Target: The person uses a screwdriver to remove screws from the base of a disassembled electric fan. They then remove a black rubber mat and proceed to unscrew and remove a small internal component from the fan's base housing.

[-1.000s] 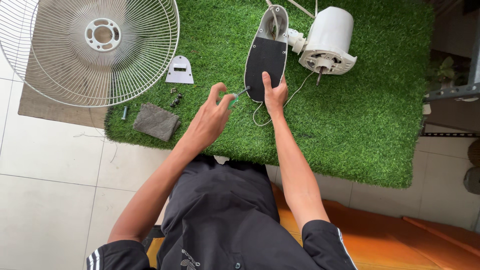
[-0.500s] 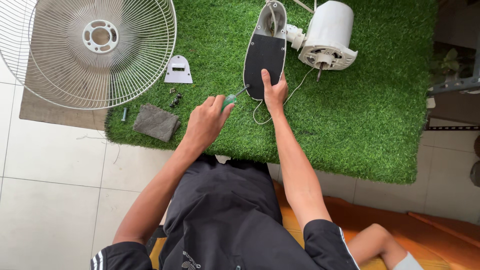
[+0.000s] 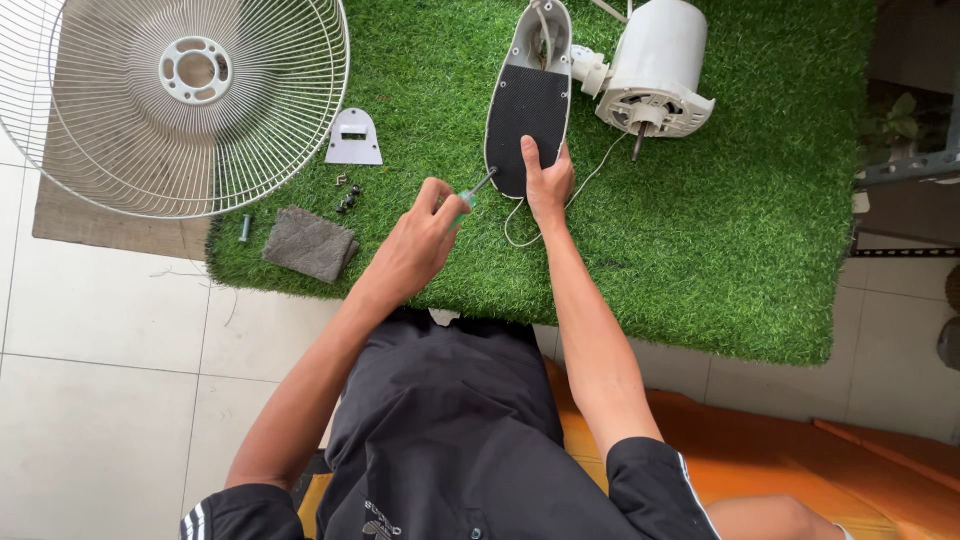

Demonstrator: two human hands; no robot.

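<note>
Head view: a seated person works over a green artificial-turf mat (image 3: 720, 230) laid on a tiled floor.
Left hand (image 3: 415, 240): fingers curled closed around a green-handled screwdriver (image 3: 472, 193); its metal tip meets the near left edge of the fan housing.
Right hand (image 3: 545, 180): fingers flat and together, pressing on the near end of the housing; it grips nothing.
Fan housing (image 3: 528, 100): long white shell with a black mesh panel, lying on the turf, far centre, narrow end nearest the person.
Motor (image 3: 655, 70): white, cylindrical, just right of the housing, shaft pointing near.
Wire fan guard (image 3: 175, 100): far left, overlapping the mat edge.
White bracket plate (image 3: 354, 137): right of the guard.
Screws (image 3: 347, 195): small cluster near the plate.
Grey cloth (image 3: 310, 243): near left on the turf.
</note>
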